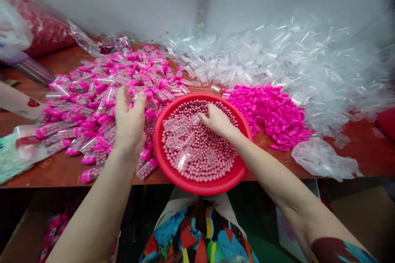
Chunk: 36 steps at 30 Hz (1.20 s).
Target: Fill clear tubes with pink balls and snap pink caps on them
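A red basin (pixel 160 148) full of small pink beads (pixel 212 168) sits in front of me, with several clear plastic tubes (pixel 174 143) lying on the beads. Inside it, my right hand (pixel 218 121) pinches a clear tube (pixel 195 119) at the bead surface. My left hand (pixel 130 121) is raised at the basin's left, thumb and fingers apart, and I see nothing held in it. Behind and around that hand spreads a heap of bead-filled tubes with bright pink caps (pixel 89 125).
Loose pink caps (pixel 271 115) are piled right of the basin. A large mound of clear tubes (pixel 277 57) lies against the wall. A crumpled plastic bag (pixel 324 158) rests at the table's front edge. Far left are a red bag (pixel 46 24) and a phone (pixel 14 158).
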Motion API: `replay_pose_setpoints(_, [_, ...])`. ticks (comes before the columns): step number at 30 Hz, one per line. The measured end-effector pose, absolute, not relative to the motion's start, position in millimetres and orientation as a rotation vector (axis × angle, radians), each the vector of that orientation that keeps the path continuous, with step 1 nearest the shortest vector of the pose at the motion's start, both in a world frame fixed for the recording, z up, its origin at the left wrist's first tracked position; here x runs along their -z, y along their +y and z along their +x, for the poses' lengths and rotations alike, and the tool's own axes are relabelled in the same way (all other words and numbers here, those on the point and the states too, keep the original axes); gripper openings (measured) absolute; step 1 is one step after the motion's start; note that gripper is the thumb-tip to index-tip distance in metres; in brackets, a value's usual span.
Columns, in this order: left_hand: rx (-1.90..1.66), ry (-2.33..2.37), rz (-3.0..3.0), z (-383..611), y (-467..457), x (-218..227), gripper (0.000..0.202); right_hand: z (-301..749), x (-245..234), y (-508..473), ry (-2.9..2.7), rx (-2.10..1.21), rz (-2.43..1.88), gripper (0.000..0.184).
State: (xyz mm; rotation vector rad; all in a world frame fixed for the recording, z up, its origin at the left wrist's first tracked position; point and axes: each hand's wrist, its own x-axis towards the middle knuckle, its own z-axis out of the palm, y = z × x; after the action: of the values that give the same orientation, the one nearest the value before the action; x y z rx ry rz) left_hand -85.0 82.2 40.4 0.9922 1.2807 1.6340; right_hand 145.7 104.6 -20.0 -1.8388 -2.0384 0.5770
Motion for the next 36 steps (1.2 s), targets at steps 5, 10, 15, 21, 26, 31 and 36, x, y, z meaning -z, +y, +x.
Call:
replay_pose_setpoints(5, [-1.534, 1.295, 0.976, -61, 70, -23, 0.020, 153, 38, 118, -1.970, -0.883, -1.734, 0.021])
replay_pose_setpoints(10, [-1.236, 1.351, 1.384, -31, 54, -3, 0.025, 175, 10, 97, -1.904, -1.028, -1.500, 0.019])
replay_pose_setpoints(15, [-0.790, 1.320, 1.996, 2, 37, 6, 0.028, 183, -3, 53, -1.885, -1.092, -1.409, 0.021])
replay_pose_setpoints(21, [-0.331, 1.428, 2.198, 20, 26, 6, 0.018, 184, -6, 48, -1.938, -0.923, -1.509, 0.032])
replay_pose_setpoints(26, [-0.297, 1.383, 2.166, 20, 15, 5, 0.027, 143, -1, 98, -2.086, -0.968, -1.441, 0.023])
replay_pose_setpoints(31, [-0.292, 1.299, 2.243, 10, 6, 8, 0.023, 109, 17, 122, -2.202, -1.133, -1.409, 0.024])
replay_pose_setpoints(36, [-0.243, 1.273, 2.305, 4, 4, 12, 0.027, 110, 33, 129, -2.120, -1.257, -1.337, 0.020])
